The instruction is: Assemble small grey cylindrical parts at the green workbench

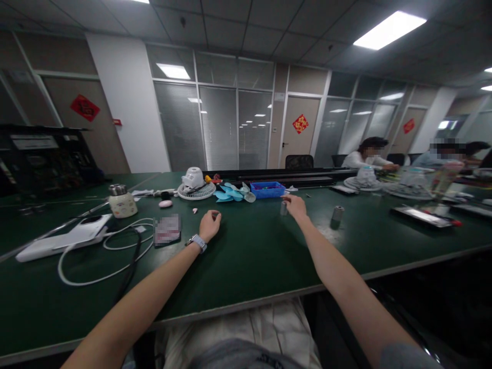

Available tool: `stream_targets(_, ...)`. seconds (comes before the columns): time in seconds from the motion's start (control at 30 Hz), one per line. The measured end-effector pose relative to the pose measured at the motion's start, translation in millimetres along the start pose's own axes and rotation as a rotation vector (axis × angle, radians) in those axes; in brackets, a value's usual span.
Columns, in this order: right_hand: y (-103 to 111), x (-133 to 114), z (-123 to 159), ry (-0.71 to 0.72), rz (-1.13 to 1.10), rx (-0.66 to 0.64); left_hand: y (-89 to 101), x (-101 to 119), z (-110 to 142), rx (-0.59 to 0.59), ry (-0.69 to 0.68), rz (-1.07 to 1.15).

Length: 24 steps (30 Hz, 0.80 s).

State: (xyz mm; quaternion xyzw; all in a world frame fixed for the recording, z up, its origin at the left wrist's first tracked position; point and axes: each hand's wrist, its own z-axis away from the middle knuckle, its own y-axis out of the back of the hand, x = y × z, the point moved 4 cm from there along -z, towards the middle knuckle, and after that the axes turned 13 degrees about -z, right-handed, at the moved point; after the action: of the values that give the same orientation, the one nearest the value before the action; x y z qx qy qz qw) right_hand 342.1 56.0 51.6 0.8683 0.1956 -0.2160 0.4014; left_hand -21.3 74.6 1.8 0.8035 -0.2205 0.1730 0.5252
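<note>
Grey shirt (238,353) and beige trousers (238,328), cropped by the lower edge. Left hand (210,225): reaching forward over the green tabletop (246,256), fingers loosely curled; their inner side is hidden, so any grasp cannot be told. Right hand (296,206): extended forward, fingers bent at the top of a small grey cylinder (283,209); blur obscures whether they grip it. Blue plastic basket (268,193): just beyond, contents indistinct.

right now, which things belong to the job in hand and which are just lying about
Likely the job:
- metal cylinder at the right hand
- similar cylinder farther right

Apparently lying about:
- lidded bottle
- white cable
- pink case
- turquoise blades
</note>
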Motion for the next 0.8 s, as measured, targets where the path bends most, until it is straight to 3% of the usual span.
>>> stream_targets(0.23, 3, -1, 2, -0.029, 0.085, -0.086, -1.3, -2, -1, 0.002, -0.01, -0.002)
stream_targets(0.33, 0, 3, 4, -0.037, 0.016, -0.042, -0.7, 0, 1, 0.0, -0.008, -0.009)
stream_targets(0.43, -6, 15, 9, -0.15, -0.05, 0.023, 0.3, 2, 2, -0.003, -0.009, -0.011)
stream_targets(0.57, -14, 24, 15, -0.321, -0.091, 0.008, 2.4, 5, 4, 0.009, -0.031, 0.004)
stream_targets(0.7, -31, -5, 23, -0.379, -0.267, 0.04, 5.3, 11, 7, 0.022, -0.075, 0.063)
stream_targets(0.8, -69, -56, 35, -0.329, -0.622, -0.11, 9.6, 22, 13, 0.032, -0.161, 0.135)
